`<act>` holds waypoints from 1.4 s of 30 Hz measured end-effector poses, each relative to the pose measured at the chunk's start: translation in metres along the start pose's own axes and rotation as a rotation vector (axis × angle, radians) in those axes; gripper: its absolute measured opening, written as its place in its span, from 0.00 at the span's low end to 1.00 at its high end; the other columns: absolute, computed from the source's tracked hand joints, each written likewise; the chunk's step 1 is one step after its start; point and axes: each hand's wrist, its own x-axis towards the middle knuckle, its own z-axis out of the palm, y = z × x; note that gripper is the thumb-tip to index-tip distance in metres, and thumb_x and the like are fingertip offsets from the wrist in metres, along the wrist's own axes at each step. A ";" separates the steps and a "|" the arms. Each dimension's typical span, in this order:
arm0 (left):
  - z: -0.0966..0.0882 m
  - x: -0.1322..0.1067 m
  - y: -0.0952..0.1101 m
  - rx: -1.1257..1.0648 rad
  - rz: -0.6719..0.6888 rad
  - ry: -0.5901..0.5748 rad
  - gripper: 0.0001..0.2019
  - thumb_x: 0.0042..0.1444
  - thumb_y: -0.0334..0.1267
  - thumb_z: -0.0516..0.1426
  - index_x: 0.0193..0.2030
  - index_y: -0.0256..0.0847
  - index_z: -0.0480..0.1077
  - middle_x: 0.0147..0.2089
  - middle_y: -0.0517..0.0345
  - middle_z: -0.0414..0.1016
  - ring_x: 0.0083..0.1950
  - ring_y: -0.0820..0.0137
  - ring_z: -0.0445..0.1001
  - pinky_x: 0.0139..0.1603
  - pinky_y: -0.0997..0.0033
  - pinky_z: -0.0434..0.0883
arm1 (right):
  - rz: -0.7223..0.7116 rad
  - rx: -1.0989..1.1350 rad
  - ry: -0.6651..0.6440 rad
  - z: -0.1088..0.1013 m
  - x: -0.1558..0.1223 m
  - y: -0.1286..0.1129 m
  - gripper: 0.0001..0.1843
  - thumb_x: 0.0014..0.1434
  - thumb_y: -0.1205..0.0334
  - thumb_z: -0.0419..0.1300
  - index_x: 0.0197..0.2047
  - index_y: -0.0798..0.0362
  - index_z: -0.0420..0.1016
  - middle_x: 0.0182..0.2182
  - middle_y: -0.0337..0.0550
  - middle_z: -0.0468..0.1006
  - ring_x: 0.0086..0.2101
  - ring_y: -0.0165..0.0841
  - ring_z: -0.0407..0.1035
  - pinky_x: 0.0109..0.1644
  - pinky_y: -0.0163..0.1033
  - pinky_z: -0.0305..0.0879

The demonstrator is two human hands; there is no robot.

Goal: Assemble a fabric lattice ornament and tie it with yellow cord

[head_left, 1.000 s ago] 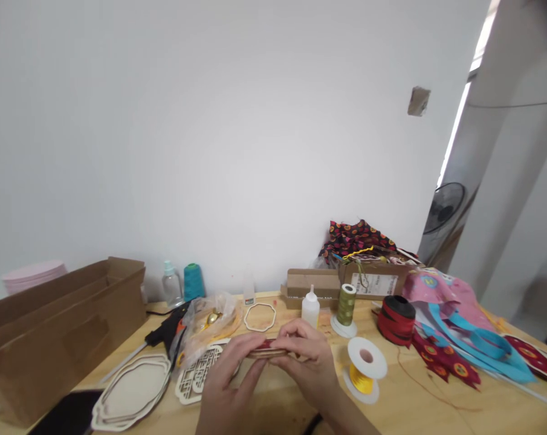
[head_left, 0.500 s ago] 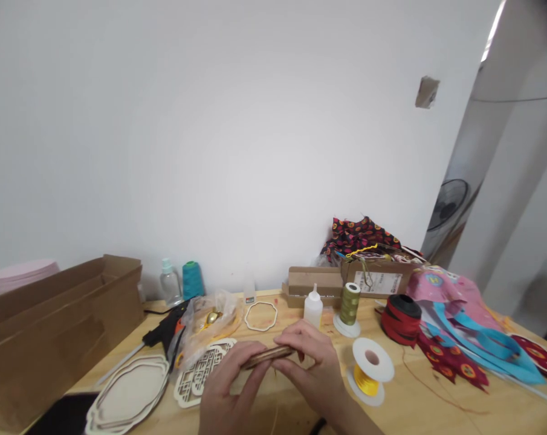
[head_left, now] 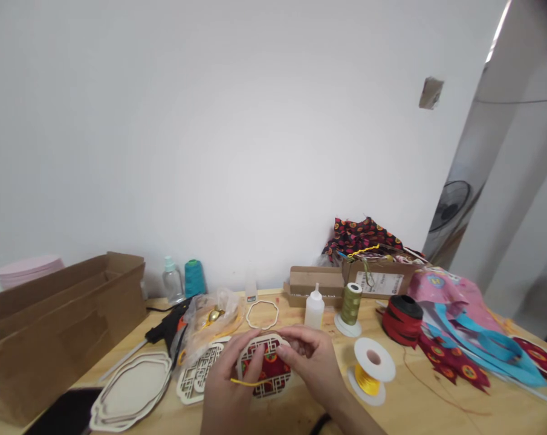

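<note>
Cream lattice frame point(head_left: 266, 342) over deep red fabric point(head_left: 271, 368) with orange medallions, plus yellow cord point(head_left: 245, 382)

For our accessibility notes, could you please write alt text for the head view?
The left hand and right hand hold a lattice wooden frame backed with red fabric, yellow cord beneath, over a wooden table.

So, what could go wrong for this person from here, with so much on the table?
The yellow cord hanging from the lattice frame could snag under the left hand or right hand. The left hand also sits close to the loose lattice pieces and might knock them. The glue gun lies beside a plastic bag; if the gun is hot, which the picture can't show, the bag might melt.
</note>
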 end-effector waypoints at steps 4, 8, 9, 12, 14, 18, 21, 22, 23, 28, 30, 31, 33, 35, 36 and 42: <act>-0.001 0.002 -0.007 0.033 0.089 0.011 0.10 0.43 0.44 0.58 0.31 0.43 0.75 0.42 0.52 0.70 0.45 0.60 0.69 0.43 0.66 0.69 | -0.071 -0.129 0.048 -0.002 0.000 0.000 0.08 0.43 0.62 0.63 0.30 0.54 0.79 0.19 0.37 0.69 0.19 0.25 0.57 0.22 0.31 0.56; -0.003 0.002 -0.009 0.060 0.113 0.007 0.09 0.44 0.42 0.58 0.31 0.44 0.76 0.42 0.53 0.69 0.46 0.61 0.69 0.45 0.66 0.68 | -0.131 -0.187 0.049 -0.003 -0.001 0.002 0.09 0.45 0.61 0.62 0.31 0.54 0.79 0.17 0.36 0.64 0.19 0.25 0.55 0.22 0.32 0.54; -0.003 0.002 -0.008 0.064 0.125 0.009 0.08 0.45 0.42 0.58 0.31 0.44 0.76 0.42 0.53 0.69 0.46 0.62 0.69 0.44 0.67 0.68 | -0.130 -0.187 0.047 -0.003 -0.002 0.002 0.09 0.45 0.61 0.62 0.31 0.54 0.79 0.17 0.36 0.64 0.19 0.25 0.55 0.22 0.32 0.53; -0.003 0.000 -0.006 0.067 0.162 0.020 0.08 0.45 0.41 0.58 0.31 0.44 0.76 0.44 0.53 0.67 0.44 0.62 0.70 0.44 0.68 0.69 | -0.121 -0.180 0.055 -0.003 -0.002 0.003 0.09 0.45 0.60 0.62 0.30 0.54 0.79 0.18 0.37 0.65 0.19 0.26 0.55 0.22 0.32 0.53; -0.003 0.000 -0.006 0.057 0.165 0.026 0.08 0.44 0.40 0.58 0.31 0.44 0.76 0.45 0.52 0.67 0.43 0.63 0.71 0.43 0.68 0.69 | -0.105 -0.175 0.067 -0.003 -0.002 0.003 0.09 0.44 0.60 0.62 0.30 0.55 0.79 0.18 0.37 0.66 0.19 0.25 0.55 0.22 0.32 0.53; -0.002 0.000 -0.007 0.053 0.129 0.013 0.08 0.44 0.42 0.58 0.30 0.43 0.76 0.45 0.52 0.67 0.45 0.61 0.70 0.43 0.67 0.69 | -0.038 -0.143 0.073 -0.002 -0.001 0.005 0.09 0.43 0.61 0.63 0.29 0.56 0.79 0.19 0.38 0.68 0.19 0.25 0.56 0.22 0.32 0.54; -0.001 0.002 -0.011 -0.023 0.044 -0.007 0.11 0.43 0.43 0.59 0.33 0.42 0.74 0.44 0.51 0.70 0.48 0.59 0.68 0.43 0.65 0.69 | 0.001 -0.097 0.078 -0.001 -0.001 0.006 0.10 0.42 0.61 0.63 0.30 0.55 0.79 0.20 0.39 0.70 0.19 0.25 0.56 0.23 0.32 0.55; 0.000 0.002 -0.012 -0.080 -0.006 -0.019 0.13 0.42 0.44 0.59 0.35 0.42 0.73 0.44 0.51 0.71 0.47 0.59 0.69 0.42 0.64 0.70 | 0.014 -0.074 0.081 -0.001 -0.001 0.007 0.10 0.42 0.61 0.63 0.30 0.55 0.78 0.20 0.39 0.71 0.20 0.25 0.58 0.23 0.32 0.56; 0.001 0.002 -0.014 -0.140 -0.059 -0.035 0.15 0.42 0.44 0.59 0.37 0.41 0.72 0.44 0.51 0.72 0.46 0.60 0.70 0.41 0.65 0.71 | 0.028 -0.050 0.081 0.000 -0.001 0.007 0.10 0.42 0.61 0.63 0.30 0.55 0.78 0.22 0.40 0.73 0.21 0.26 0.59 0.24 0.32 0.58; 0.005 0.001 -0.015 -0.254 -0.192 -0.107 0.20 0.41 0.43 0.61 0.42 0.41 0.69 0.43 0.53 0.74 0.43 0.62 0.72 0.38 0.68 0.72 | 0.064 0.013 0.081 0.000 0.000 0.007 0.11 0.41 0.59 0.64 0.30 0.55 0.78 0.25 0.44 0.76 0.24 0.29 0.65 0.27 0.34 0.62; 0.006 0.000 -0.013 -0.242 -0.193 -0.113 0.21 0.40 0.42 0.61 0.44 0.41 0.69 0.44 0.53 0.74 0.42 0.62 0.73 0.38 0.69 0.72 | 0.057 -0.011 0.092 0.000 0.000 0.008 0.11 0.42 0.60 0.64 0.30 0.56 0.78 0.25 0.44 0.76 0.22 0.28 0.64 0.26 0.33 0.61; 0.006 0.000 -0.013 -0.233 -0.190 -0.112 0.21 0.40 0.42 0.61 0.44 0.41 0.69 0.44 0.53 0.74 0.42 0.62 0.73 0.39 0.69 0.71 | 0.051 -0.027 0.097 0.000 0.000 0.008 0.11 0.42 0.60 0.64 0.31 0.56 0.78 0.24 0.44 0.76 0.22 0.28 0.63 0.25 0.33 0.61; 0.007 0.000 -0.011 -0.219 -0.180 -0.090 0.21 0.40 0.42 0.61 0.43 0.41 0.69 0.45 0.53 0.74 0.43 0.63 0.72 0.41 0.70 0.70 | 0.037 -0.048 0.102 0.000 0.000 0.009 0.11 0.42 0.60 0.63 0.31 0.56 0.78 0.24 0.44 0.75 0.21 0.27 0.62 0.25 0.33 0.60; 0.006 0.000 -0.010 -0.248 -0.180 -0.072 0.20 0.40 0.41 0.61 0.43 0.41 0.69 0.44 0.54 0.74 0.44 0.64 0.72 0.42 0.71 0.70 | 0.017 -0.062 0.092 0.000 0.001 0.009 0.11 0.43 0.61 0.63 0.31 0.56 0.78 0.24 0.43 0.74 0.22 0.28 0.62 0.25 0.33 0.59; 0.006 -0.001 -0.010 -0.276 -0.182 -0.069 0.19 0.40 0.41 0.61 0.42 0.41 0.69 0.42 0.54 0.75 0.43 0.64 0.72 0.41 0.71 0.70 | 0.000 -0.069 0.082 0.000 0.001 0.009 0.10 0.43 0.61 0.62 0.31 0.56 0.78 0.24 0.43 0.73 0.22 0.28 0.62 0.25 0.33 0.59; 0.004 -0.001 -0.014 -0.350 -0.178 -0.093 0.12 0.40 0.40 0.61 0.33 0.40 0.70 0.33 0.57 0.77 0.37 0.67 0.74 0.37 0.75 0.71 | -0.147 -0.141 0.046 -0.001 0.002 0.006 0.06 0.44 0.64 0.62 0.28 0.54 0.79 0.18 0.37 0.67 0.20 0.26 0.57 0.23 0.32 0.55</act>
